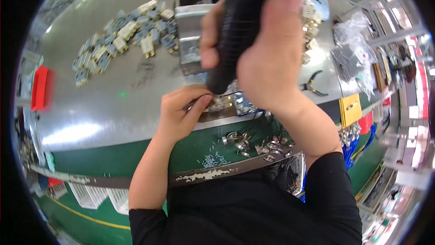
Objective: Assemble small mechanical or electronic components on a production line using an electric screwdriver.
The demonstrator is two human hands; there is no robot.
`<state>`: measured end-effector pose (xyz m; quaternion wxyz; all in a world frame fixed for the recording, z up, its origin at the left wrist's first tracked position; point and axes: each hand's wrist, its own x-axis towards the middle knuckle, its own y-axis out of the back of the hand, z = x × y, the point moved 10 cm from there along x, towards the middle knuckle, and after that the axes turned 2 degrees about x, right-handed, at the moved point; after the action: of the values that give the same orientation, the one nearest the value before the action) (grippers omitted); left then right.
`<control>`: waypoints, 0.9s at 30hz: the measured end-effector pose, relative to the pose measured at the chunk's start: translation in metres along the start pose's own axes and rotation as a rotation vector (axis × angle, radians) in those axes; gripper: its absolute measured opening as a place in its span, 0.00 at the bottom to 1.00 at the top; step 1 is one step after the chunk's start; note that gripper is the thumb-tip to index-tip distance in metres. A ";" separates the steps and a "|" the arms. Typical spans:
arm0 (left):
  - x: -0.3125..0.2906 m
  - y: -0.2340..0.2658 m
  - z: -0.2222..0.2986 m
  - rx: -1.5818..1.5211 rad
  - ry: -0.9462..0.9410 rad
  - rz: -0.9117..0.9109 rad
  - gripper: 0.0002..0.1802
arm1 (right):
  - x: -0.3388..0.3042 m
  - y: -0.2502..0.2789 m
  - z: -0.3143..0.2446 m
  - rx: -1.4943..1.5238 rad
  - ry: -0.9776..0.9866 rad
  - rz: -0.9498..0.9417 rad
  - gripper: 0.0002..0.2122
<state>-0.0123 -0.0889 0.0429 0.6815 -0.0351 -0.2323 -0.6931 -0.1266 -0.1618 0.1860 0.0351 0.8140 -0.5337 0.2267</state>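
My right hand (pixel 272 50) is wrapped round a black power screwdriver (pixel 238 27), held close to the camera and blurred, its lower end pointing down at the work. Just left of that end, my left hand (pixel 183 111) is closed, thumb and forefinger pinching at a small shiny metal part (pixel 217 104). The tool's tip and the exact contact with the part are hidden. Beside the part lies a dark blue piece (pixel 245 106) strewn with small bright bits. Closer to me, several round metal parts with wires (pixel 242 144) and a scatter of small screws (pixel 210 160) rest on the green strip.
Behind my hands stand grey metal bins (pixel 194 23). Many cream and grey blocks (pixel 120 43) cover the bench at left, with more cream blocks (pixel 310 30) at right. Black-handled pliers (pixel 313 84), a yellow pad (pixel 350 110) and clear plastic bags (pixel 355 48) lie at right; a red bin (pixel 41 88) is far left.
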 end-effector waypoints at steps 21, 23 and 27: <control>-0.009 -0.001 0.022 0.189 -0.186 0.062 0.09 | -0.010 -0.012 -0.003 0.069 0.070 -0.033 0.29; -0.011 0.000 0.024 0.186 -0.206 0.072 0.09 | -0.011 -0.013 -0.003 0.070 0.061 -0.051 0.29; -0.016 0.004 0.019 0.236 -0.193 0.084 0.09 | -0.015 -0.019 0.001 0.123 0.074 -0.058 0.28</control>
<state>-0.0121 -0.0670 0.0549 0.6838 -0.0311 -0.3748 -0.6253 -0.1144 -0.1413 0.1829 0.0111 0.8208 -0.4933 0.2879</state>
